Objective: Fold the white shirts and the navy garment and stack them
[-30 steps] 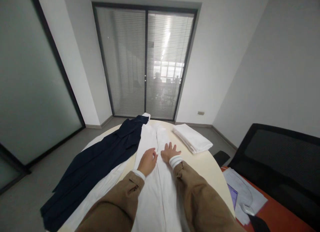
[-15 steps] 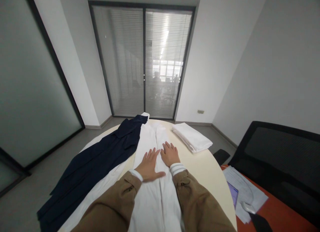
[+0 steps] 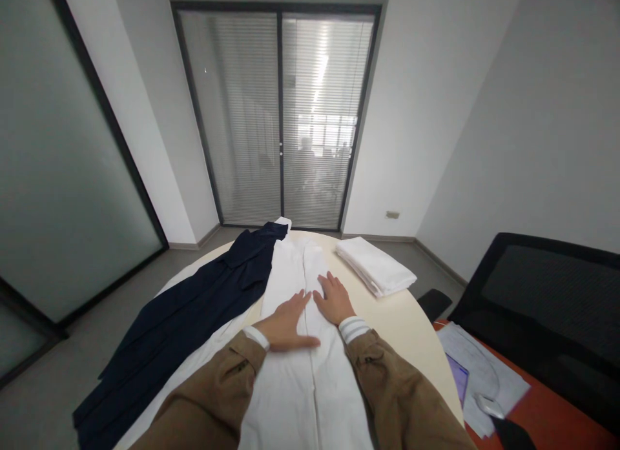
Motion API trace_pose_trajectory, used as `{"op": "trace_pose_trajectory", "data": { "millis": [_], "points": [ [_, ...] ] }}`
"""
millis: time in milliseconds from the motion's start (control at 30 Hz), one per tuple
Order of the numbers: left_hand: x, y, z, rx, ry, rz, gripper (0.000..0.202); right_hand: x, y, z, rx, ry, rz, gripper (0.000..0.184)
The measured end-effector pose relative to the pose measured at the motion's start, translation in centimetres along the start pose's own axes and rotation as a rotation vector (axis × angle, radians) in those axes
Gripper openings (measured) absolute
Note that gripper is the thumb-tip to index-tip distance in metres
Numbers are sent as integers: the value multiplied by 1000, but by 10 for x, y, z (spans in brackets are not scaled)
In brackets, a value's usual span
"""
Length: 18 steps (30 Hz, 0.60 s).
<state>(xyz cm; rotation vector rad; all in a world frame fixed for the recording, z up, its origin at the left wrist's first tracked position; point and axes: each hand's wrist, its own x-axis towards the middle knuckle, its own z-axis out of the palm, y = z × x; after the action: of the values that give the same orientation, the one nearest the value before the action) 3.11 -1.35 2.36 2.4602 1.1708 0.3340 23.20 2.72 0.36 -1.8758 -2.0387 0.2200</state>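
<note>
A long white garment (image 3: pixel 310 385) lies lengthwise on the round cream table (image 3: pixel 407 334), with a seam or fold line running along its middle. My left hand (image 3: pixel 287 324) rests on its left half, thumb stretched to the right and fingers pointing forward. On the right half lies my right hand (image 3: pixel 335 299), palm down, fingers extended. Both hands touch the cloth and hold nothing. Beside the white garment on the left, a dark navy garment (image 3: pixel 194 314) is spread over more white cloth, reaching past the table's near edge.
A folded white cloth (image 3: pixel 375 266) sits near the table's right edge. To the right stands a black mesh chair (image 3: pixel 547 308) with an orange-red seat holding papers (image 3: pixel 484 366) and a purple-screened device (image 3: pixel 456 376). Glass panels with blinds (image 3: pixel 281 121) close off the far side.
My hands have moved slightly apart: the left a little to the left, the right slightly to the right. The view has shifted a little. The garments lie much as before.
</note>
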Motion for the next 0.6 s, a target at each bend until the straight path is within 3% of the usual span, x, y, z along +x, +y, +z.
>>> {"op": "trace_pose_trajectory", "data": {
  "millis": [100, 200, 333, 433, 600],
  "points": [
    [7, -21, -9, 37, 334, -222, 66, 4, 4, -3, 57, 107, 89, 59],
    [11, -45, -18, 16, 555, -430, 51, 11, 13, -6, 170, 115, 111, 53],
    [14, -65, -23, -236, 605, -559, 38, 25, 30, -5, 371, 125, 88, 48],
    [17, -68, -26, -277, 596, -597, 22, 37, 43, -3, 502, 116, 135, 48],
    [20, -71, -29, -353, 592, -640, 12, 51, 53, -9, 763, -107, 211, 43]
  ]
}}
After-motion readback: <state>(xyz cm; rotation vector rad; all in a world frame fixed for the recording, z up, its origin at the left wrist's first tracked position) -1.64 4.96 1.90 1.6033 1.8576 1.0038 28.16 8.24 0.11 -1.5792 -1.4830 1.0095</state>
